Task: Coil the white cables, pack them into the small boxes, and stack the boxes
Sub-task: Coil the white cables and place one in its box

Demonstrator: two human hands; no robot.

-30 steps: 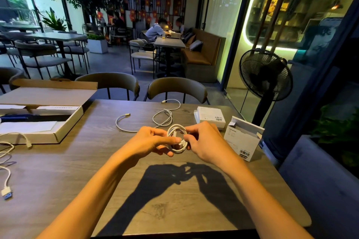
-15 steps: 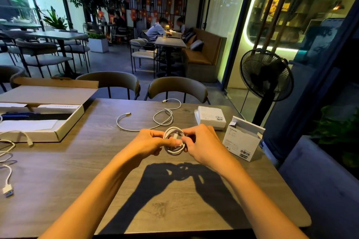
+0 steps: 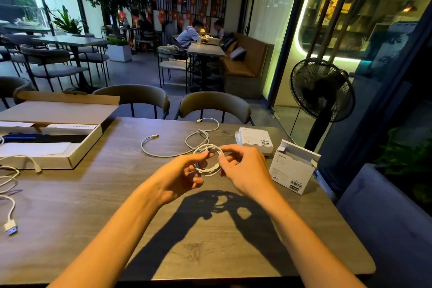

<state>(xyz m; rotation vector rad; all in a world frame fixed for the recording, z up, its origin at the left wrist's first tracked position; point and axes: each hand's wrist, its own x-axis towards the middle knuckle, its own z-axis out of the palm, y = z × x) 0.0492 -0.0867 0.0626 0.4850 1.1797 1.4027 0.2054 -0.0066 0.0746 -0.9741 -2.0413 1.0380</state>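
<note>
A coiled white cable (image 3: 208,170) hangs above the table's middle between both hands. My left hand (image 3: 181,174) holds the coil's left side with its fingers through the loop. My right hand (image 3: 243,168) pinches the coil's right side. Behind them a loose white cable (image 3: 177,145) lies uncoiled on the table. A small white box (image 3: 293,167) stands open at the right, its lid flap up. A closed small white box (image 3: 256,139) lies flat behind it.
A big open cardboard box (image 3: 84,149) sits at the left with white and dark items inside. More white cable with a USB plug (image 3: 10,227) trails off the left edge. Two chairs (image 3: 215,103) stand behind the table. A standing fan (image 3: 321,91) is off to the right.
The hands have spread the coil wider and their fingers have loosened around it; the coil sits in about the same place above the table.
</note>
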